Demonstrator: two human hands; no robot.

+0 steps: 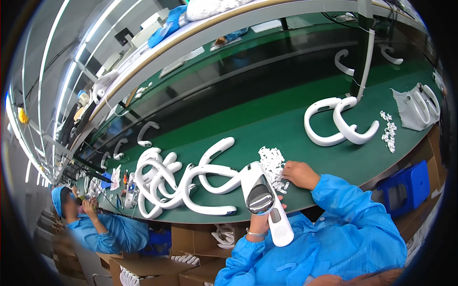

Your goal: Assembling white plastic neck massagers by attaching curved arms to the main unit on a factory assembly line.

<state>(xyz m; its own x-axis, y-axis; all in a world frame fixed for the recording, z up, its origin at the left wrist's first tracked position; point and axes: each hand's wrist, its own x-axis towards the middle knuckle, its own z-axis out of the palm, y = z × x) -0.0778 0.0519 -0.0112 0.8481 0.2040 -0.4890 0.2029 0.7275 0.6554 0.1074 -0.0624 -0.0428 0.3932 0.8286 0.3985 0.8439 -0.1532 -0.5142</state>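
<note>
Green conveyor bench (267, 119) curves across the view, factory line, shelf rail above it and strip lights along the far left.

Your left hand (261, 221) sits at the bench's near edge, fingers wrapped around a white handheld unit (267, 202) with a glossy dark oval panel. It is held tilted, panel end up over the bench edge, flat white end down toward your lap. Grip is closed round the body, thumb side facing you.

Your right hand (299, 174) rests on the bench just right of that unit, fingertips down in a pile of small white clips (273, 164). Fingers are curled together over the pile; you can't tell from here whether a clip is actually pinched between them.

Left of the unit: a heap of white curved handle shells (171, 183), overlapping, touching each other, the nearest one reaching the unit's top end.

Well right of the unit, farther up the bench: two more white shells (339, 125) leaning together at the foot of a white post (366, 66). Beyond them, a scatter of small white parts (389, 131) and a grey bag (410, 109) with shells on it.

Below the bench, under the unit: open cardboard boxes (191, 238) with white parts. Blue bin (405, 186) to the lower right.

Another person in blue (95, 224) sits far left of the unit at the same bench.
</note>
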